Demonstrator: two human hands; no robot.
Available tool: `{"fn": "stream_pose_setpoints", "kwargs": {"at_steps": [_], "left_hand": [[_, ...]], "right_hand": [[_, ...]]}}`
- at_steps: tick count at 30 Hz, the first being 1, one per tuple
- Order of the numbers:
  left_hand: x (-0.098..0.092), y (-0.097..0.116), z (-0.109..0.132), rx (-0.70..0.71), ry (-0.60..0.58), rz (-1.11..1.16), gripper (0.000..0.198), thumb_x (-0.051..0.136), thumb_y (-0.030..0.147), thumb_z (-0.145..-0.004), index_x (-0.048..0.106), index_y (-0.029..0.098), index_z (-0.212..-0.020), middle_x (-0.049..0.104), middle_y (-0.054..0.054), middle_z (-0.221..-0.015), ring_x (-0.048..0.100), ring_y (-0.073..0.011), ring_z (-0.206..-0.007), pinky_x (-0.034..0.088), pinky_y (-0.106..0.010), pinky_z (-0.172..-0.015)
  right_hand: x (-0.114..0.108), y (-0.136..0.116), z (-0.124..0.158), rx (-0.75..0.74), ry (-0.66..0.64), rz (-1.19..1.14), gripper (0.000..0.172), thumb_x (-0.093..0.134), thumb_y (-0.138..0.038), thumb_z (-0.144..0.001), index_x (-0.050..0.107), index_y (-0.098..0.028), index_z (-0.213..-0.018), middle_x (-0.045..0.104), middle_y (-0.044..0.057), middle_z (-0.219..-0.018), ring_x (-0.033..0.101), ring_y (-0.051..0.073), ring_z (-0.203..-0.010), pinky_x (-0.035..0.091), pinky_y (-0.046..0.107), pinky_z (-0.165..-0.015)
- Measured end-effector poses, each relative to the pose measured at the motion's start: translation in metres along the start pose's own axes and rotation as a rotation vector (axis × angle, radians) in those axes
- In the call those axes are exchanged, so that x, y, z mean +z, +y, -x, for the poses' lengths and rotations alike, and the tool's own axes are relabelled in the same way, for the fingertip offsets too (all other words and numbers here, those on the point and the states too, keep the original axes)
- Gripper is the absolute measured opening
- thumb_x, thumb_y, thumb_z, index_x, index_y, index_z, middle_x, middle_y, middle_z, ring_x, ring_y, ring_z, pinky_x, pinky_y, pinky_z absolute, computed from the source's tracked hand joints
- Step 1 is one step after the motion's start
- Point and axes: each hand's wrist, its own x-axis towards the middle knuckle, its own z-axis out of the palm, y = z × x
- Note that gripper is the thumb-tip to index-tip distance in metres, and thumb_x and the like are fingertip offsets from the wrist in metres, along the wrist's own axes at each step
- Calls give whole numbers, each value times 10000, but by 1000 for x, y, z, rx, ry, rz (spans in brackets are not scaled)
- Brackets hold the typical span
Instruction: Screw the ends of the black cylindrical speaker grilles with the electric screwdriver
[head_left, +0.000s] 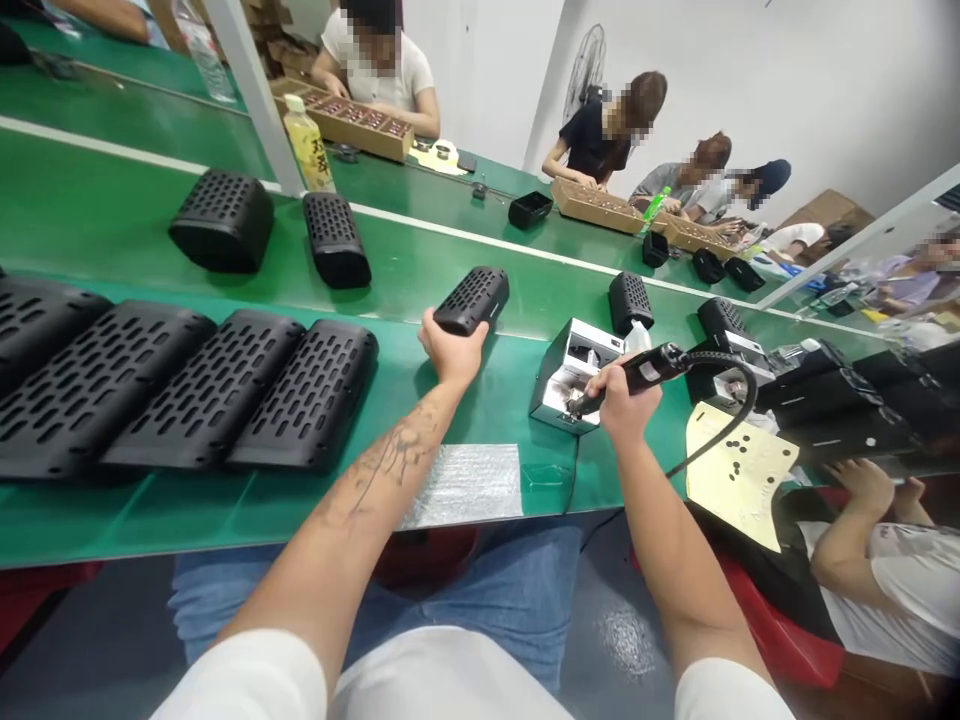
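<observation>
My left hand (450,350) is closed around one end of a black perforated speaker shell (474,298), held out over the green belt (420,250). My right hand (622,400) grips a black corded electric screwdriver (645,370). Its tip points down at a small silver screw feeder box (570,375) on the bench. The cable (739,400) loops away to the right.
Three black perforated shells (225,390) lie in a row at the near left, and more (225,220) ride the belt. A foil pad (465,485) and a yellow sheet with dark dots (739,470) lie on the bench edge. A co-worker's arm (847,520) is at right; other people sit across the line.
</observation>
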Motion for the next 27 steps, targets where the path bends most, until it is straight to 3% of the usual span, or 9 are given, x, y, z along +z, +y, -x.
{"fn": "stream_pose_setpoints", "kwargs": {"at_steps": [6, 10, 12, 14, 16, 20, 23, 25, 27], "left_hand": [[75, 28, -74, 34, 6, -267, 1013, 959, 368, -964, 388, 182, -1781, 487, -281, -1781, 504, -393, -1728, 399, -487, -1463], [95, 28, -93, 37, -85, -464, 1034, 882, 498, -1024, 355, 132, -1834, 486, -308, -1807, 544, -414, -1688, 391, -511, -1448], [94, 28, -105, 51, -161, -552, 916, 705, 621, -1121, 417, 107, -1823, 568, -317, -1753, 589, -436, -1643, 392, -564, -1437], [79, 30, -127, 75, -212, -598, 773, 535, 663, -1177, 590, 120, -1724, 654, -305, -1684, 601, -452, -1626, 368, -610, -1438], [51, 30, -161, 137, -215, -668, 711, 575, 654, -1143, 731, 129, -1596, 658, -295, -1713, 523, -474, -1689, 283, -648, -1470], [-35, 30, -239, 290, -163, -977, 1021, 702, 727, -1031, 598, 10, -1751, 441, -268, -1933, 234, -566, -1819, 90, -734, -1467], [-86, 32, -272, 11, -123, -1005, 1351, 813, 829, -921, 347, 23, -1900, 326, -325, -1978, 212, -611, -1830, 252, -753, -1422], [-99, 33, -280, -193, -122, -936, 1497, 967, 773, -809, 285, 43, -1924, 372, -399, -1934, 349, -600, -1806, 402, -733, -1383], [-99, 33, -281, -258, -154, -863, 1523, 1039, 679, -782, 263, 44, -1928, 457, -433, -1869, 505, -577, -1737, 475, -700, -1365]], "right_hand": [[-3, -2, 21, 95, -54, -10, 434, 954, -596, -915, 695, -249, -936, 674, -72, -588, 659, 167, -445, 595, 318, -499], [-10, -17, 21, -23, -19, -116, 355, 970, -515, -924, 727, -269, -1005, 694, -90, -629, 646, 155, -455, 638, 343, -532], [-10, -20, 13, -108, -10, -123, 347, 978, -512, -919, 733, -281, -1005, 705, -90, -641, 645, 155, -460, 645, 350, -537], [-6, -19, 7, -126, -21, -114, 346, 983, -503, -916, 724, -278, -959, 698, -85, -632, 636, 155, -450, 634, 347, -518], [-2, -16, 4, -72, -61, -107, 360, 991, -483, -903, 704, -265, -894, 686, -78, -614, 628, 154, -436, 616, 338, -495], [-2, -15, 14, 57, -90, -76, 319, 1005, -419, -861, 736, -248, -844, 700, -55, -625, 662, 172, -461, 635, 355, -505], [-10, -19, 24, 129, -65, -95, 270, 1023, -406, -820, 794, -265, -839, 692, -26, -612, 664, 204, -468, 635, 407, -499], [-15, -23, 30, 172, -71, -119, 239, 1031, -415, -798, 837, -290, -860, 687, -1, -597, 648, 230, -454, 626, 462, -491], [-18, -29, 37, 210, -78, -130, 216, 1024, -431, -792, 864, -315, -879, 682, 19, -587, 638, 252, -448, 618, 508, -491]]}}
